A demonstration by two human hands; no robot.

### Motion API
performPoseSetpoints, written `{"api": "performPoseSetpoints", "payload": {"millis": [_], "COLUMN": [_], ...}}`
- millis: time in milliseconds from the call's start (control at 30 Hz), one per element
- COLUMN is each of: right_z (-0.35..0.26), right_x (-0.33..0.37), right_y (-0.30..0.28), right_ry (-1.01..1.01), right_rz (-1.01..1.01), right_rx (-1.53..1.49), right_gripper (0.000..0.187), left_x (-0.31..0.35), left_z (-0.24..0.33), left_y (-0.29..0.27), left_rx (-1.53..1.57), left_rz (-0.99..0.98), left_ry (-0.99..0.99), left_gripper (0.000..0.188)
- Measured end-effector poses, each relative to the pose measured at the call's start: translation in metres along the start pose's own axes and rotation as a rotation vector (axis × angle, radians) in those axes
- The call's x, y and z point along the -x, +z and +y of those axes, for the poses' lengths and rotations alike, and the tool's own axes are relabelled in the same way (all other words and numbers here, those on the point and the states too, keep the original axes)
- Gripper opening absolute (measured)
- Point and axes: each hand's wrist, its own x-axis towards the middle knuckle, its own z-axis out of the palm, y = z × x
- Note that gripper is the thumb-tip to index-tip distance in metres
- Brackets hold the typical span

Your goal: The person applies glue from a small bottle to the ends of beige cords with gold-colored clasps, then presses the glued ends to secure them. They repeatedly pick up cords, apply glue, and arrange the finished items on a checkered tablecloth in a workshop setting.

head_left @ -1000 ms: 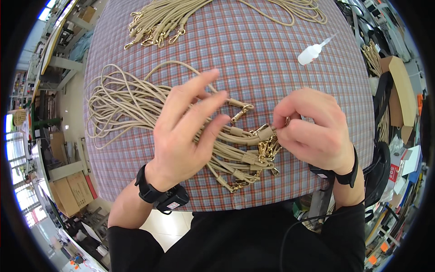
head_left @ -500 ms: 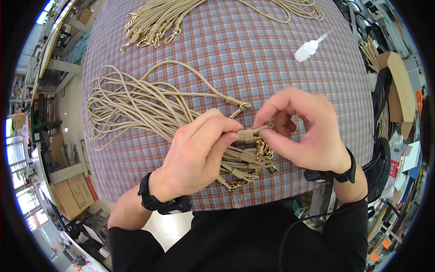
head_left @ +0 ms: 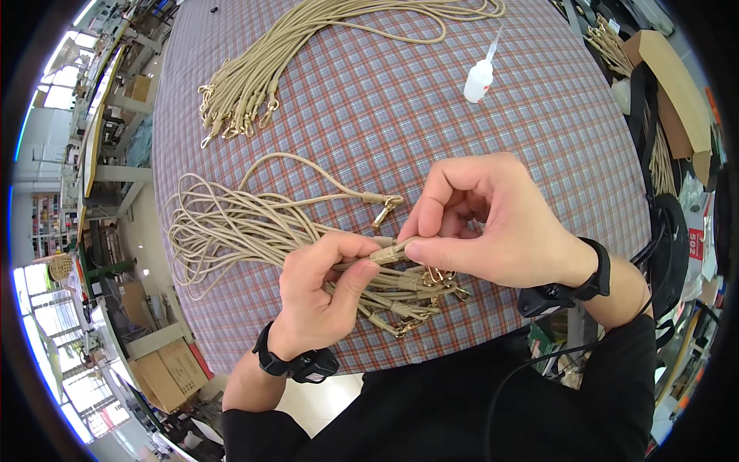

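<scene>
Between my two hands a beige cord (head_left: pixel 387 254) is stretched at its sleeved end. My left hand (head_left: pixel 317 291) pinches the sleeve between thumb and forefinger. My right hand (head_left: pixel 496 223) is closed on the cord's end just right of the sleeve, its fingertips hiding what lies under them. Below and behind them, a bundle of beige cords (head_left: pixel 223 231) spreads leftward, with gold snap hooks (head_left: pixel 437 276) gathered at its right end. One cord end with a gold snap hook (head_left: pixel 385 210) lies apart, just beyond my fingers.
A checked cloth (head_left: pixel 554 146) covers the table. Farther off lies a second bundle of beige cords (head_left: pixel 265 65) with gold hooks. A white squeeze bottle (head_left: pixel 479 81) with a thin nozzle is at the far right. An open cardboard box (head_left: pixel 677 108) stands beyond the table's right edge.
The view has shifted, so the table's things sit differently in the picture. My right fingertips have come closer to my left ones and press on the cord's end beside the sleeve.
</scene>
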Motion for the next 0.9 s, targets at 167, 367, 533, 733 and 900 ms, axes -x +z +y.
{"api": "performPoseSetpoints", "payload": {"millis": [167,367,533,733,900], "right_z": [0.003,0.002,-0.004,-0.007,0.003], "right_x": [0.002,-0.001,-0.007,-0.006,-0.013], "right_y": [0.002,-0.001,-0.009,-0.005,-0.004], "right_ry": [0.016,0.046,0.185,0.023,-0.124], "right_rz": [0.002,-0.008,-0.108,-0.051,0.035], "right_rx": [-0.013,0.030,0.242,0.530,0.729], "right_gripper": [0.012,0.012,0.013,0.017,0.019], "left_x": [-0.002,-0.002,-0.020,-0.026,-0.027], "left_z": [0.005,0.008,0.008,-0.010,-0.018], "left_y": [-0.002,0.003,-0.014,-0.016,-0.010], "left_rx": [-0.077,-0.028,-0.494,-0.648,-0.688], "left_rz": [-0.028,-0.007,-0.126,-0.006,0.093], "left_ry": [0.013,-0.075,0.194,0.195,0.162], "left_gripper": [0.015,0.017,0.021,0.030,0.031]}}
